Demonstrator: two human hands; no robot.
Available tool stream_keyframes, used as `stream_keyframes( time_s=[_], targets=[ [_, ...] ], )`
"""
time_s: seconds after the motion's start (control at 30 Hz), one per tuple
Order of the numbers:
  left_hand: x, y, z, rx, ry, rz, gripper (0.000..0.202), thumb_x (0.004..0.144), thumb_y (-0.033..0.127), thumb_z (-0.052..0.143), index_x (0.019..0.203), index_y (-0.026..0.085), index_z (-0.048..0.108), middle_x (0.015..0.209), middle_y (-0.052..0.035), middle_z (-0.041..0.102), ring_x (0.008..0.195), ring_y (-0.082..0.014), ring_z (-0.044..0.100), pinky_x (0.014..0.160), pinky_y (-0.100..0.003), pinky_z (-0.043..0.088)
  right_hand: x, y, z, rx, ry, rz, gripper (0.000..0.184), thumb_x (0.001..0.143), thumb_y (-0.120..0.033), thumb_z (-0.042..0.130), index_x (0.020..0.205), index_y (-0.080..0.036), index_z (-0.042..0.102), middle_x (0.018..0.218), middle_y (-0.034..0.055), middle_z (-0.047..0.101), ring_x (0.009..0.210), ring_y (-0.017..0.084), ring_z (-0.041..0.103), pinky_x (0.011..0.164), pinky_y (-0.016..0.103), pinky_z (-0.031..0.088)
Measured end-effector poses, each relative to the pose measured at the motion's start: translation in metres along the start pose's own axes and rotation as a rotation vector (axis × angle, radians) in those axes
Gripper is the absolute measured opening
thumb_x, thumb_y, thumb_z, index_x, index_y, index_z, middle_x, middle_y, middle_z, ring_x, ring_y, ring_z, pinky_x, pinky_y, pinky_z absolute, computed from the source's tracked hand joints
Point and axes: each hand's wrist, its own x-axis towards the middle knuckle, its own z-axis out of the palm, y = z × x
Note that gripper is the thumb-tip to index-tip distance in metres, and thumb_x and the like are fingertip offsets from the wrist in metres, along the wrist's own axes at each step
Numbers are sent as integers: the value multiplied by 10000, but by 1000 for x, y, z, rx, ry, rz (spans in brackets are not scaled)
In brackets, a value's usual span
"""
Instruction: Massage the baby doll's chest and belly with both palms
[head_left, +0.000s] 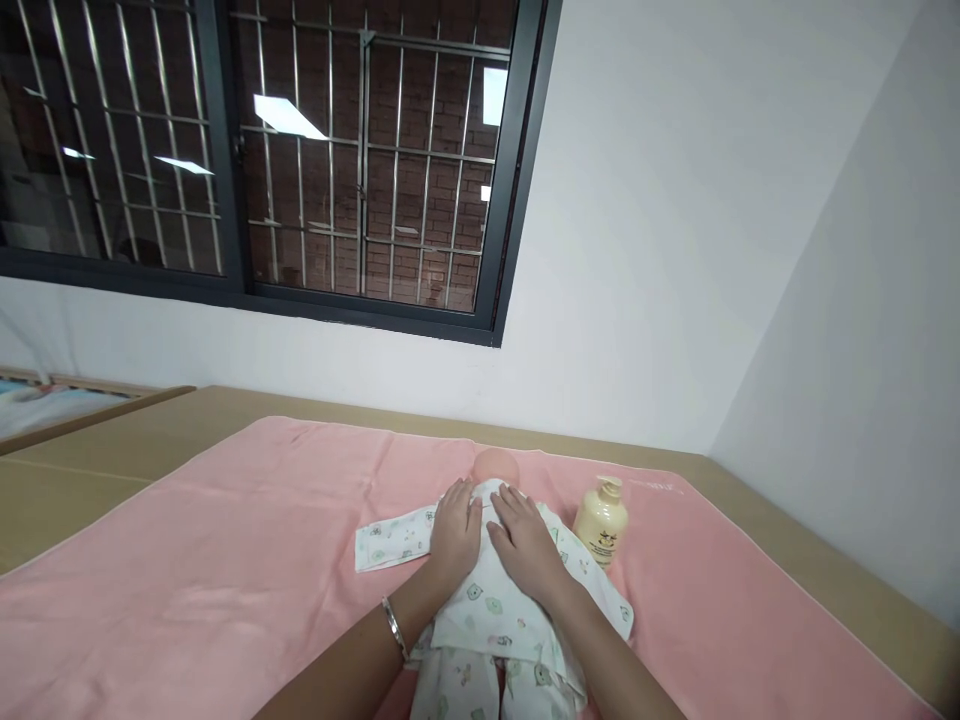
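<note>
A baby doll (495,466) lies on its back on a pink towel (225,560), dressed in a white patterned garment (487,610). My left hand (454,530) lies flat on the doll's chest, fingers stretched out toward the neck. My right hand (526,545) rests flat beside it on the same chest area, fingers extended. Both hands press on the cloth and hold nothing. A silver bracelet (394,628) sits on my left wrist. One sleeve of the garment (394,543) spreads out to the left.
A cream pump bottle (601,522) stands on the towel just right of the doll. The towel covers a tan mattress (90,470). A barred dark window (300,160) is set in the white wall behind. A corner wall (862,400) closes the right side.
</note>
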Motion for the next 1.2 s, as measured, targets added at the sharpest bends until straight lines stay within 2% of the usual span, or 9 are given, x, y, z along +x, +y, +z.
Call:
stream_keyframes(
  time_s=[0.13,0.3,0.47,0.67,0.8,0.9,0.97,1.1,1.2],
  targets=[
    [0,-1,1,-15,7,3,445,964,356,309,1289,170,548,1338,-128,567,1309,-254,458,1119,-500,336,1,1,0,4,128,42,515,933,-272,359,1425,-147,443,1509,110,365,1432,217,263,1177,451,197],
    [0,-3,1,-23,15,5,429,961,344,317,1265,169,564,1316,-129,582,1290,-256,476,1105,-510,352,1,0,0,20,-18,44,483,941,-358,401,1390,-204,493,1502,88,380,1438,258,241,1161,512,189],
    [1,-4,-1,-39,12,23,422,959,349,325,1233,165,588,1277,-127,606,1275,-251,488,1101,-496,364,0,-2,0,-6,63,34,509,941,-335,397,1422,-176,446,1537,98,311,1454,241,192,1181,491,117],
    [0,-7,-1,-67,12,9,429,962,366,307,1206,166,598,1263,-126,613,1255,-244,509,1103,-478,368,1,1,1,12,-60,12,509,950,-364,380,1423,-187,442,1531,95,328,1443,246,226,1166,474,176],
    [1,-2,-8,-105,21,-8,429,952,400,330,1181,170,609,1280,-122,603,1275,-248,493,1118,-483,352,6,11,-21,-38,94,68,563,915,-310,405,1449,-132,392,1554,126,266,1459,253,168,1179,467,135],
    [6,19,-14,-251,13,-48,428,930,450,387,1175,181,612,1310,-110,587,1317,-251,450,1151,-481,305,8,23,-45,-99,274,181,614,867,-228,411,1463,-94,356,1555,139,257,1464,254,144,1189,459,114],
    [11,42,-14,-494,-45,-150,432,919,480,407,1166,189,611,1322,-107,583,1307,-247,466,1146,-465,321,8,33,-59,-139,367,256,655,818,-156,400,1463,-59,345,1545,145,280,1460,251,157,1193,440,122],
    [26,96,2,-1182,-388,-517,560,936,542,243,1132,159,602,1280,-182,598,1207,-254,571,1039,-453,455,5,51,-77,-208,470,361,688,756,-74,377,1437,25,348,1506,189,343,1441,261,218,1189,414,152],
    [39,126,21,-1429,-557,-762,632,925,564,195,1205,119,546,1292,-227,566,1191,-260,582,969,-435,507,2,61,-81,-259,479,419,672,743,-38,365,1410,34,387,1467,217,395,1412,270,294,1170,413,198]
  ],
)
